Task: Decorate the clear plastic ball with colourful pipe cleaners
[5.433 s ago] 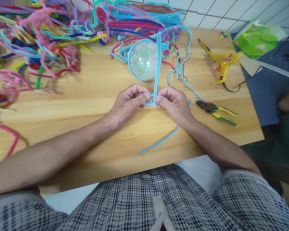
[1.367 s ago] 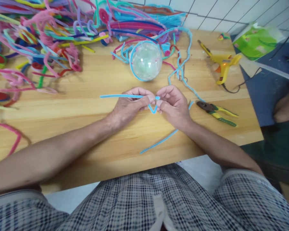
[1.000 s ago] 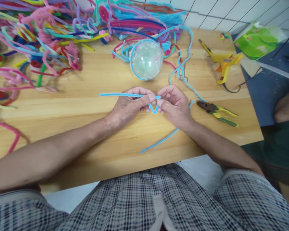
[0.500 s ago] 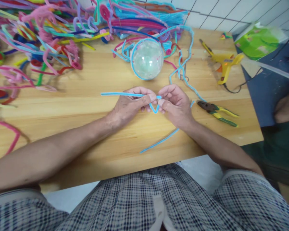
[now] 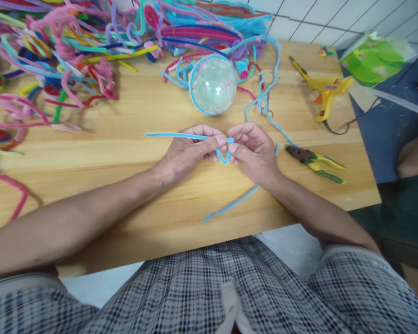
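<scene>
Between my two hands is a light blue pipe cleaner (image 5: 177, 135), its long straight end pointing left and its other part bent into a small V below my fingertips. My left hand (image 5: 195, 146) pinches it between thumb and fingers near the bend. The thumb and forefinger of my right hand (image 5: 252, 150) close on the bent part at the right. Another blue pipe cleaner (image 5: 231, 204) lies on the table, partly hidden under my right wrist. Just beyond my hands sits a clear ball (image 5: 214, 86) with a blue pipe cleaner around its edge.
Pliers (image 5: 313, 163) lie right of my right hand, and a yellow glue gun (image 5: 327, 93) and a utility knife (image 5: 298, 68) lie behind them. Tangled colourful pipe cleaners (image 5: 66, 60) cover the table's back left. A green package (image 5: 372, 60) stands at the far right. Another person's leg shows at the right.
</scene>
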{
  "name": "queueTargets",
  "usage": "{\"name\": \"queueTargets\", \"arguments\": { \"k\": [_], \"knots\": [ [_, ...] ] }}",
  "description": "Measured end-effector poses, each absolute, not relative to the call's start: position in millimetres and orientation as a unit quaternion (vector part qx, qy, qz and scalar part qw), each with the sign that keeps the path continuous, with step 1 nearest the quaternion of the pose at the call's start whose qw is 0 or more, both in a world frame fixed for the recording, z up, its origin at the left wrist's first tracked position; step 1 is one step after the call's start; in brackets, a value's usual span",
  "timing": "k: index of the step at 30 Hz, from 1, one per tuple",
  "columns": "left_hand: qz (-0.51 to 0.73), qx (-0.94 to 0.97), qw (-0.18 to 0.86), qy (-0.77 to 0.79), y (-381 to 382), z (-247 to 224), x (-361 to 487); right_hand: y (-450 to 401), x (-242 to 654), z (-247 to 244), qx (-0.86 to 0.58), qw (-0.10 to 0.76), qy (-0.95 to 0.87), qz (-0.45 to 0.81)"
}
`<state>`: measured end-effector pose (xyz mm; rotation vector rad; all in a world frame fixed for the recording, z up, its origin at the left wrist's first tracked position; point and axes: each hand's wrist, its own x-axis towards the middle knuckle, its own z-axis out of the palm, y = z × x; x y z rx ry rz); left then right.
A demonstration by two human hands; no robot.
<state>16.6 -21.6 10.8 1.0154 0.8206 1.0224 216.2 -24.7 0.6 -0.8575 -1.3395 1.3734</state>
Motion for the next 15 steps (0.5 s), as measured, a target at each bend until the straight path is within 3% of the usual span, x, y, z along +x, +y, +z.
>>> {"name": "queueTargets", "arguments": {
  "k": [15],
  "knots": [
    [0.462,0.449,0.673,0.364,-22.6,9.7,17.1,-24.3,215.1,1.1,-0.373,0.489,-0.55,0.565]
  ]
}}
